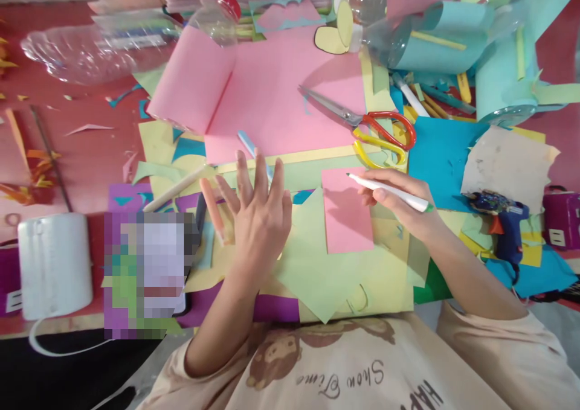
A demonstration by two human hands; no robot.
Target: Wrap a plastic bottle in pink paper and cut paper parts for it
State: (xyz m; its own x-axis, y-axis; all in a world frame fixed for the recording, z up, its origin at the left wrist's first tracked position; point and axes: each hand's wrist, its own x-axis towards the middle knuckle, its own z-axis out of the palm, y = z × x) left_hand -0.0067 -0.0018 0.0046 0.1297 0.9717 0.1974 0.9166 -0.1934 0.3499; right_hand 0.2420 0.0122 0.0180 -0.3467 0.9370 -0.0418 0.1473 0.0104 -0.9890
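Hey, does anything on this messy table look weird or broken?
A bit, yes. The pale sheet on the right, by the glue gun, has ragged edges and dark specks, unlike the neat pink card. Orange scraps also lie scattered at the far left. I see no spill.

Scissors (350,118) lie just beyond your right hand (410,215), a glue gun (510,235) to its right, a bottle (72,51) at the far left of the table (90,162)
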